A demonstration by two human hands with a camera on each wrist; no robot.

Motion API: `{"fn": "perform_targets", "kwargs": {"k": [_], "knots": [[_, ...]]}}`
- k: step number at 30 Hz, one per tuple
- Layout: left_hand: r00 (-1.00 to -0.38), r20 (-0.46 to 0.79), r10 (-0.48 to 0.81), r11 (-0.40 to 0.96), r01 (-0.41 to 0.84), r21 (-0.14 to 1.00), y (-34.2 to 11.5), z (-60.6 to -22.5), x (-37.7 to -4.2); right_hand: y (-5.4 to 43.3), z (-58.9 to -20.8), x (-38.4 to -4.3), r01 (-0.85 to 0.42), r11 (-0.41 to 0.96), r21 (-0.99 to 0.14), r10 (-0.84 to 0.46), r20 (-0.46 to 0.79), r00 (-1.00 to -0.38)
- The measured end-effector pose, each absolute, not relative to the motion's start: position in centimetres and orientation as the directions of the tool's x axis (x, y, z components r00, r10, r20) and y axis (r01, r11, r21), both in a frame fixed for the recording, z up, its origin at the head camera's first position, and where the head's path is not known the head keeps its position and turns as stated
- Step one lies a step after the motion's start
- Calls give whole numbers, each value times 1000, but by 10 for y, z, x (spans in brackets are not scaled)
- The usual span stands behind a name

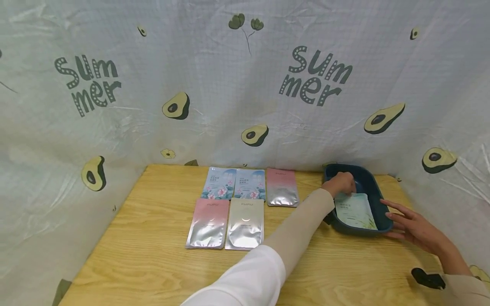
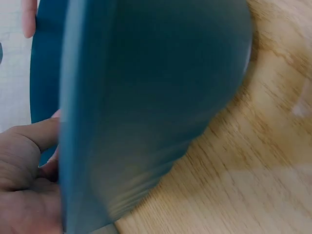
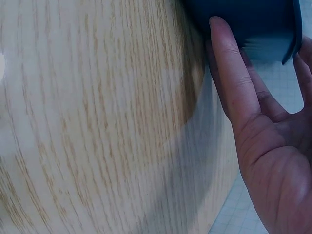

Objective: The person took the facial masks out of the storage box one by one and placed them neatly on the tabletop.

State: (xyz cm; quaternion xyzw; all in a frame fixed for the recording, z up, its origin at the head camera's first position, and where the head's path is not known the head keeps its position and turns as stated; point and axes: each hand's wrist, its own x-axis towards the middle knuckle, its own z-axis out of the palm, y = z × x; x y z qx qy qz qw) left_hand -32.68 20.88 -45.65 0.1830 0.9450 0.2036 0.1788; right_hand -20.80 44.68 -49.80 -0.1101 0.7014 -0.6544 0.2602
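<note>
A dark blue plastic bin [image 1: 361, 231] stands at the table's right side. In it lies a pale green sheet-mask packet [image 1: 354, 212]. My left hand [image 1: 340, 182] reaches across into the bin, its curled fingers at the packet's far edge; the fingertips are hidden. In the left wrist view, the bin wall [image 2: 156, 87] covers part of that hand [image 2: 29, 165]. From the right, my right hand [image 1: 415, 227] touches the bin's outer side with fairly straight fingers. The right wrist view shows this hand [image 3: 263, 131] against the bin [image 3: 253, 24].
Left of the bin, two blue floral packets [image 1: 219, 182], two pink-and-silver packets [image 1: 282, 187] and a cream-and-silver packet [image 1: 245, 223] lie in two rows on the wooden table [image 1: 145, 255]. A printed cloth [image 1: 214, 63] hangs behind the table and along its sides.
</note>
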Motion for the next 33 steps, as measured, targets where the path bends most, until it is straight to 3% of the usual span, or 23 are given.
{"fn": "perform_targets", "kwargs": {"k": [5, 12, 20, 33], "knots": [[-857, -207, 471, 780, 296, 551, 201, -453, -326, 446, -499, -209, 211, 93, -973, -508, -229, -830], [-867, -135, 480, 758, 332, 561, 196, -448, -325, 445, -500, -211, 224, 29, -974, -568, -200, -799], [-872, -76, 484, 698, 332, 635, 187, -442, -320, 446, -497, -210, 217, 100, -971, -535, -237, -811], [-885, -108, 453, 353, 67, 933, 176, -438, -292, 450, -495, -210, 221, 120, -968, -538, -250, -805]]}}
